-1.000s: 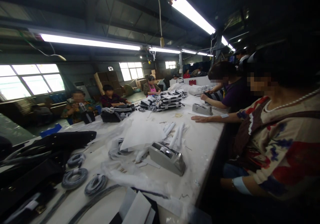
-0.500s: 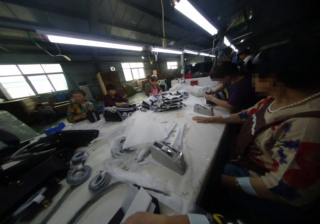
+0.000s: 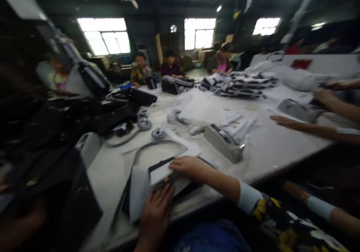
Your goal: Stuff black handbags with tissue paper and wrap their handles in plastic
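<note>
A black bag point(image 3: 153, 167) with white sheets over it lies on the table in front of me. My left hand point(image 3: 156, 210) rests on its near side, fingers stretched out flat beside a small gold-coloured fitting point(image 3: 166, 179). My right hand point(image 3: 189, 168) reaches in from the right and grips the bag's far part over a white sheet point(image 3: 160, 173), fingers together and bent, its thumb hidden. A wrapped strap point(image 3: 157, 142) curves over the table behind the bag. Motion blurs the picture somewhat.
A grey tape dispenser point(image 3: 225, 143) stands beyond my right hand. Coiled straps point(image 3: 144, 122) and black bags point(image 3: 112, 113) lie to the left. A co-worker's hand point(image 3: 287, 122) rests on the table at right. Another person holds a black bag point(image 3: 64, 192) at left.
My view has swung left and down. Both my hands and the bag now show fully, where only part of my right arm and hand showed before.
</note>
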`<state>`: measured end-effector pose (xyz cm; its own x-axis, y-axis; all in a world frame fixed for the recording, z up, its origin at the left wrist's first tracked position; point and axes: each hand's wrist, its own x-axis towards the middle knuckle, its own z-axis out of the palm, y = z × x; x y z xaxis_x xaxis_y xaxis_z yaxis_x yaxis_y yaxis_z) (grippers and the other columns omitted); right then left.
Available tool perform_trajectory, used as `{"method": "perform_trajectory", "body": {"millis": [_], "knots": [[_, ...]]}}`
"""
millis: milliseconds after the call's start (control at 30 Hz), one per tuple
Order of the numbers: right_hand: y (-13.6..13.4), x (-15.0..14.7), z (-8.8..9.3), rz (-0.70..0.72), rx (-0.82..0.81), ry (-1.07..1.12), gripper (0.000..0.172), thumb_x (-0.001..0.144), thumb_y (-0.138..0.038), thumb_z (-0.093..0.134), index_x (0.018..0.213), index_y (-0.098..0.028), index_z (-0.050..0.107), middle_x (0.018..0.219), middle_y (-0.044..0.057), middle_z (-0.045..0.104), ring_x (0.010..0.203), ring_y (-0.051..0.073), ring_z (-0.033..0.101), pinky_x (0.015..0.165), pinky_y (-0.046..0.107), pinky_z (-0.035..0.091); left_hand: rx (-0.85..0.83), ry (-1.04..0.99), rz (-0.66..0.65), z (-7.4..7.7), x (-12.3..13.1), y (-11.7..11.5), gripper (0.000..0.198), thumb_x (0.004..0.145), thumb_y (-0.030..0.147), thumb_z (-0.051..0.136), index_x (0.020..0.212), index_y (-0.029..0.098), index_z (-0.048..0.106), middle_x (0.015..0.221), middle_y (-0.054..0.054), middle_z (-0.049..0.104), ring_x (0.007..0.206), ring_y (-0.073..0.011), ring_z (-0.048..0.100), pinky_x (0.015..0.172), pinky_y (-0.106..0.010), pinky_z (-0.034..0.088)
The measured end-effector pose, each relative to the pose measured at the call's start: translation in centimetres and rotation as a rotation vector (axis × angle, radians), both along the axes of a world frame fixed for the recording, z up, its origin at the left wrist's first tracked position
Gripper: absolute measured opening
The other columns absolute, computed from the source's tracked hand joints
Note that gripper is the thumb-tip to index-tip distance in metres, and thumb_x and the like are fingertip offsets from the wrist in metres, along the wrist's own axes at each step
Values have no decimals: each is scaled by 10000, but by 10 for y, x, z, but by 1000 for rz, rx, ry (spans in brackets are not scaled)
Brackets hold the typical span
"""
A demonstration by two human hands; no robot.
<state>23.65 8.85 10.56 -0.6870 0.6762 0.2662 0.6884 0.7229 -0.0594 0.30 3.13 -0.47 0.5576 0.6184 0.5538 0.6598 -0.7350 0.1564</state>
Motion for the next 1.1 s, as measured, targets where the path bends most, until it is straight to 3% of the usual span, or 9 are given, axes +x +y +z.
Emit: {"method": "perform_trajectory", "body": {"millis": [67,267,367,467,567,867,1100], "knots": [[9,4,-1,65,-22,32,342,921,-93,562,1253,-137,631,1212,116,704,1053,195,685,890,282,542,-61,37,42,7,3,-10,443,967,147,464,1390,263,530,1392,-53,591,1258,-246,585,1072,-492,476],[-5,3,0,122,180,86,398,974,-112,479,1342,-214,589,1286,60,677,1148,180,653,969,300,539,-183,11,79,22,11,-16,404,998,176,440,1386,250,521,1416,-53,567,1313,-236,534,1117,-508,415],[-18,-6,-16,158,158,53,396,959,-114,516,1336,-200,598,1312,72,660,1171,211,641,982,350,546,-193,-30,75,22,11,-19,388,1001,192,441,1374,248,533,1370,-51,612,1262,-243,578,1065,-476,466],[-24,-14,-40,176,118,60,362,938,-121,562,1287,-183,635,1315,76,657,1228,249,604,1000,397,544,-236,-82,82,22,11,-20,335,997,215,459,1302,244,595,1184,-48,724,1023,-219,698,887,-373,561],[-28,-18,-57,159,83,74,380,934,-83,531,1289,-177,631,1339,82,640,1284,246,561,1067,429,497,-258,-98,87,21,12,-20,309,986,209,476,1253,239,627,1052,-42,757,846,-199,717,777,-325,571],[-33,-17,-62,185,-41,67,629,789,17,422,1391,-123,543,1416,123,569,1375,236,463,1139,477,409,-247,-114,100,18,12,-20,220,972,207,492,1109,225,662,956,-38,756,791,-212,702,710,-319,545],[-36,-30,-69,187,75,150,483,891,-18,450,1346,-117,578,1361,130,615,1305,248,543,1093,446,475,-230,-119,94,16,11,-20,233,940,163,493,1089,218,664,976,-49,752,828,-224,700,726,-335,538]]}}
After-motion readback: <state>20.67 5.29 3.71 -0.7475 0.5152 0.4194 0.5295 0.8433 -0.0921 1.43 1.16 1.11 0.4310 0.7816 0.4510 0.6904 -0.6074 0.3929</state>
